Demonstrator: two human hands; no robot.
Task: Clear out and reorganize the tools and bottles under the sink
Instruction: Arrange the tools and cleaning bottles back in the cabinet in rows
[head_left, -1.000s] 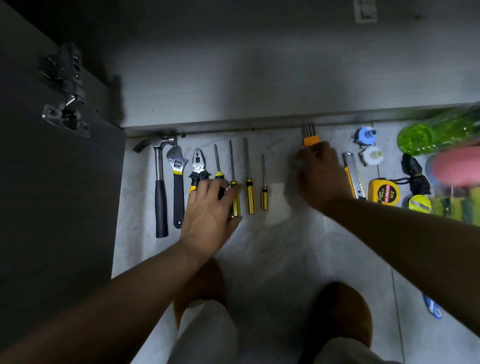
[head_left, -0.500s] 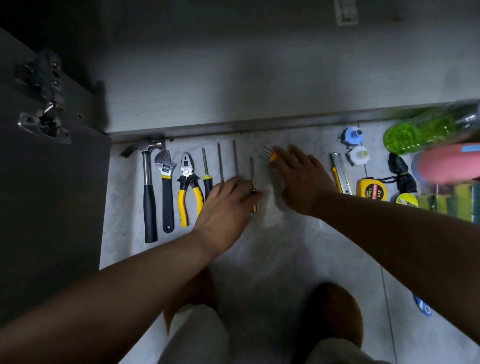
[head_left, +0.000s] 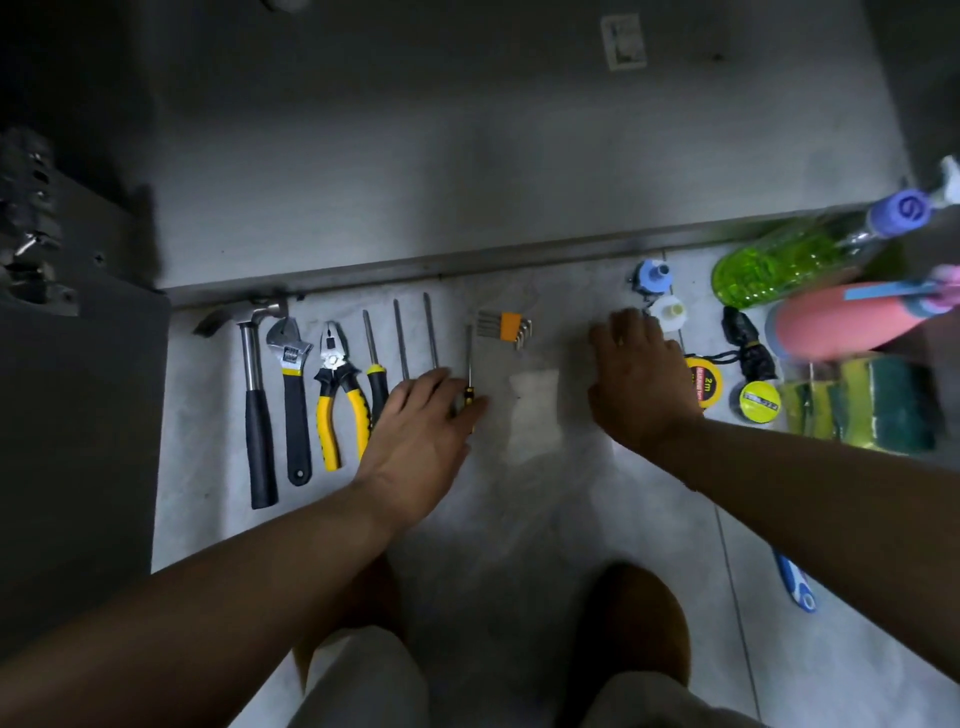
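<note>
Tools lie side by side on the floor (head_left: 519, 519) across the middle of the frame, just below the cabinet's front edge (head_left: 467, 260). From the left: hammer (head_left: 254, 395), wrench (head_left: 293, 395), pliers (head_left: 337, 395), then four screwdrivers (head_left: 401, 338). Right of them, near the centre, sits the hex key set (head_left: 506, 326). Further right the tape measure (head_left: 704, 382) lies beside a tape roll (head_left: 759, 401), with two caps (head_left: 652, 274) above. At the far right a spray bottle (head_left: 779, 265) lies above a second bottle (head_left: 841, 325), with sponges (head_left: 872, 410) below that.

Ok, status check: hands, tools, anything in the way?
Left hand flat on the screwdrivers. Right hand open, low by the tape measure. Hex keys lie free between the hands. Nothing blocking them.
</note>
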